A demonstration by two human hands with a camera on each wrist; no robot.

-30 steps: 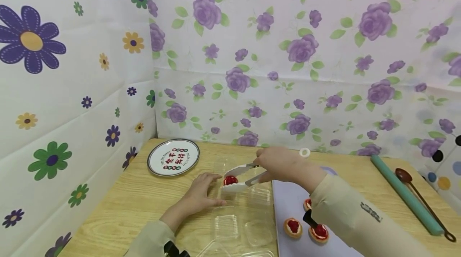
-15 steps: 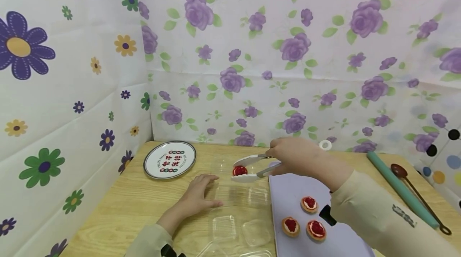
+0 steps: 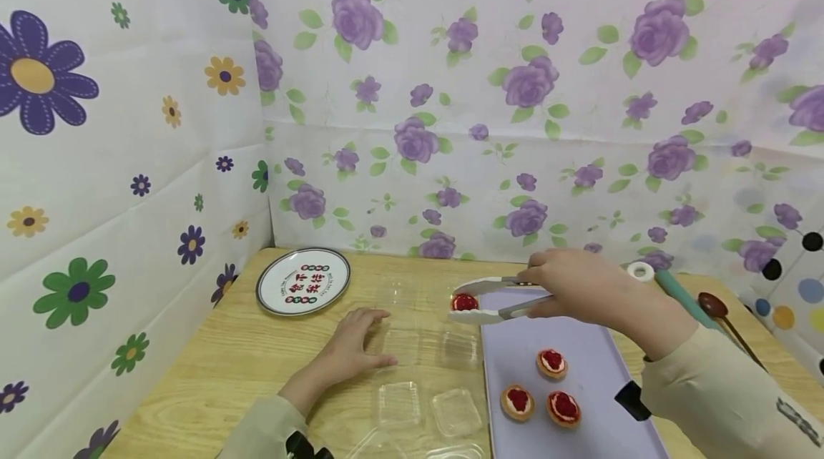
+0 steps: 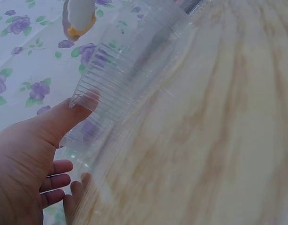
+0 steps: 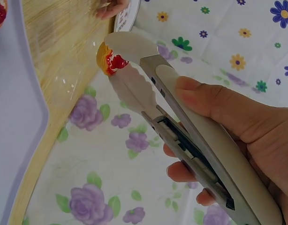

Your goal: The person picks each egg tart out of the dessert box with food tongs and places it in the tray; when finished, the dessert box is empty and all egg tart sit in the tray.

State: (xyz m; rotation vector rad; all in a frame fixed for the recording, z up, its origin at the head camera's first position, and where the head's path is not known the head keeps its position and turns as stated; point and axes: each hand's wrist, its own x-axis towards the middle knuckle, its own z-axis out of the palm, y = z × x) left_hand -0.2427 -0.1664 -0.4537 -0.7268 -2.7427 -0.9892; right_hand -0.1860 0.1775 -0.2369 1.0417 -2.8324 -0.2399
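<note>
My right hand [image 3: 573, 284] grips a pair of tongs [image 5: 205, 140] with white scalloped tips and grey handles. Pinched between those tips is a small tart [image 3: 465, 302] with a red fruit topping, held near the far left corner of the lavender tray [image 3: 524, 334]. Three similar tarts [image 3: 551, 364] sit on that tray. My left hand [image 3: 350, 348] rests beside the clear plastic container [image 3: 400, 348], thumb and fingers spread apart. In the left wrist view its thumb lies against the container's ribbed wall [image 4: 104, 77].
More clear plastic containers [image 3: 399, 404] stand in front, left of the tray. A white plate [image 3: 283, 298] with red lettering lies at the back left. To the right are a teal rolling pin [image 3: 685, 294] and a brown spoon [image 3: 712, 304].
My right hand has carried the tart in the tongs rightward, from over the clear containers to the tray's far left corner. The left hand has stayed by the container.
</note>
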